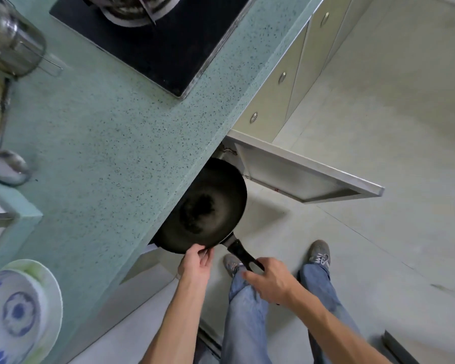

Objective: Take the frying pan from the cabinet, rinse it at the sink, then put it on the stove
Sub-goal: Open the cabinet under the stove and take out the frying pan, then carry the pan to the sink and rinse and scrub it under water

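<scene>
The black frying pan [208,208] is held level below the edge of the green speckled counter [111,132], half hidden under it, in front of the open cabinet. My right hand [269,281] is closed around the end of its black handle. My left hand [196,264] pinches the pan's near rim with thumb and fingers. The cabinet door [300,174] stands swung open to the right of the pan. The black glass stove [153,43] with a burner lies on the counter at the top. The sink is out of view.
A steel pot [11,43] and a ladle [5,153] sit at the counter's left. A blue-patterned bowl on a plate [19,311] is at the lower left. Closed drawers [281,82] run along the upper right. My legs and shoes stand on the pale tiled floor.
</scene>
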